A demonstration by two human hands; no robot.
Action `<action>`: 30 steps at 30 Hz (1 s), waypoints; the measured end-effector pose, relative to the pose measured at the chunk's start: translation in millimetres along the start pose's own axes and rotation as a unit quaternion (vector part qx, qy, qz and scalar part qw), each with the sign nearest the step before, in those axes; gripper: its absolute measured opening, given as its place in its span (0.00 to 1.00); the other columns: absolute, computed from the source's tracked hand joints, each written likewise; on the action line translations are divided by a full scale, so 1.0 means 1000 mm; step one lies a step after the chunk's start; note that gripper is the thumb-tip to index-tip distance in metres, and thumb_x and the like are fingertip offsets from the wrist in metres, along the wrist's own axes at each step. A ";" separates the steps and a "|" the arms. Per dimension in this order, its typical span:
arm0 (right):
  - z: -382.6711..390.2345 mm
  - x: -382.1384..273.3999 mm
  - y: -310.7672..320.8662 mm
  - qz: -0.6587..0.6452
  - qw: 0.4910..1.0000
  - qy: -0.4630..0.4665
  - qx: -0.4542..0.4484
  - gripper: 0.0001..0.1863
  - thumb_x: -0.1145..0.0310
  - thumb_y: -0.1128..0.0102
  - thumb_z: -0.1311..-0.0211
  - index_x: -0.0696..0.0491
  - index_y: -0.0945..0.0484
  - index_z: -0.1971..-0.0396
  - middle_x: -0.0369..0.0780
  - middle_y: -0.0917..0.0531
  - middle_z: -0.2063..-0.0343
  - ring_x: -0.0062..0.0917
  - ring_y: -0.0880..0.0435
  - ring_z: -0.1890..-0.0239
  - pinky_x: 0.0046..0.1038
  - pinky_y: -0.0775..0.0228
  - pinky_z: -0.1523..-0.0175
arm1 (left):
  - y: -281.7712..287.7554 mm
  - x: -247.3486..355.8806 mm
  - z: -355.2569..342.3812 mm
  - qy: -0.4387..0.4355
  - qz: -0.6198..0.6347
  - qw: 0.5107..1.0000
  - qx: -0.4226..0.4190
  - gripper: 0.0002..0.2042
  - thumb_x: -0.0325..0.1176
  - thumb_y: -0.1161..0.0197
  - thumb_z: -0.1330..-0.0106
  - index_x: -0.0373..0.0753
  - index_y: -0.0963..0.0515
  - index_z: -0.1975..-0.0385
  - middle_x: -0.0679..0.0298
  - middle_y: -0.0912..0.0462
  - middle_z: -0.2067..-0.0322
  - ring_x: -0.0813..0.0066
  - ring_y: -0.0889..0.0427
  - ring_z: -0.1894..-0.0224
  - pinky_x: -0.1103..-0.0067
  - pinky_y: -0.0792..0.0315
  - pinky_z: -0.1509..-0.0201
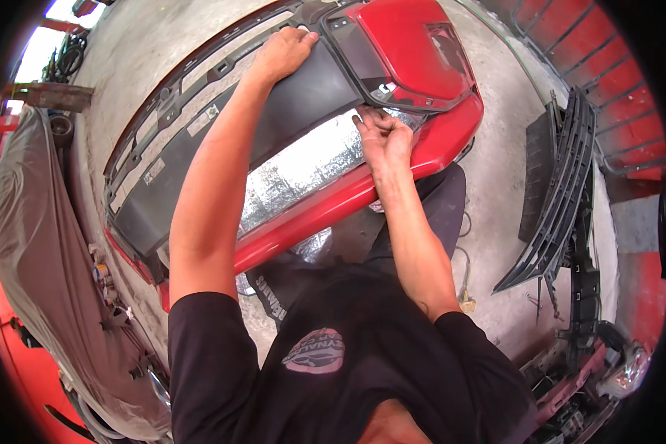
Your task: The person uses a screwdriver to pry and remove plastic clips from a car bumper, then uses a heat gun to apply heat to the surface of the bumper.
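Observation:
A red and black car bumper [303, 222] lies across in front of me, with a grey-black plastic panel [296, 103] along its middle. My left hand [287, 53] reaches over this panel, its fingers curled on the far edge close to the red corner section [411, 48]. Lower down, my right hand [387, 140] is turned palm up, fingers bent together at the panel's near edge by a small metal clip [383, 89]. What its fingertips pinch is hidden. Silvery foil-like sheeting [303, 174] shows through the opening beside my right hand.
To the right, a black slatted grille [559, 200] leans near a red barred gate [592, 59]. A grey cover [44, 259] drapes over something large at left. Other car parts [577, 399] lie at lower right. A cable [466, 266] with a plug runs on the concrete floor.

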State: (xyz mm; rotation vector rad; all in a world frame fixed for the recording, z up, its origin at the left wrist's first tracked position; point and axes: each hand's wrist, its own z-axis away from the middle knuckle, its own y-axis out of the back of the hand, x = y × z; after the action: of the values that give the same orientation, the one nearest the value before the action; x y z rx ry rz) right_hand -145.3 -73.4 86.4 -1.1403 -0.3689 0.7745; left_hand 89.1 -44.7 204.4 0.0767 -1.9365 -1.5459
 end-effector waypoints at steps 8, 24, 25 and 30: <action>0.009 0.000 -0.008 0.016 0.999 0.002 -0.027 0.23 0.80 0.57 0.53 0.73 0.35 0.53 0.58 0.29 0.44 0.56 0.42 0.28 0.57 0.60 0.22 | 0.000 -0.001 0.003 0.008 -0.012 1.000 -0.009 0.21 0.50 0.48 0.28 0.39 0.16 0.54 0.43 0.16 0.56 0.41 0.20 0.48 0.58 0.28 0.42; 0.005 -0.011 -0.009 0.019 0.999 -0.035 -0.031 0.17 0.72 0.56 0.45 0.65 0.27 0.58 0.53 0.23 0.50 0.45 0.26 0.42 0.49 0.39 0.34 | 0.003 0.003 0.003 0.014 -0.004 1.000 -0.017 0.21 0.49 0.49 0.28 0.39 0.16 0.56 0.44 0.15 0.58 0.41 0.19 0.49 0.58 0.28 0.43; 0.005 -0.011 -0.009 0.020 0.998 -0.039 -0.035 0.18 0.71 0.56 0.45 0.66 0.27 0.57 0.54 0.23 0.50 0.46 0.26 0.43 0.50 0.40 0.33 | 0.001 0.002 0.004 0.017 -0.001 1.000 -0.016 0.21 0.49 0.49 0.28 0.39 0.16 0.56 0.44 0.15 0.58 0.41 0.19 0.49 0.58 0.28 0.43; 0.010 -0.007 -0.012 0.023 0.999 -0.042 -0.011 0.24 0.72 0.55 0.46 0.70 0.33 0.49 0.57 0.29 0.41 0.50 0.34 0.33 0.56 0.53 0.26 | 0.002 -0.001 0.001 -0.012 -0.030 0.999 0.010 0.22 0.49 0.50 0.28 0.37 0.16 0.57 0.43 0.16 0.58 0.40 0.19 0.50 0.57 0.27 0.43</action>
State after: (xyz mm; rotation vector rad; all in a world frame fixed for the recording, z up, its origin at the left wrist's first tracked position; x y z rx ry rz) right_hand -151.9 -74.0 101.5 -1.1426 -0.4231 0.8612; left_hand 90.3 -42.2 205.7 0.1258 -1.9838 -1.5732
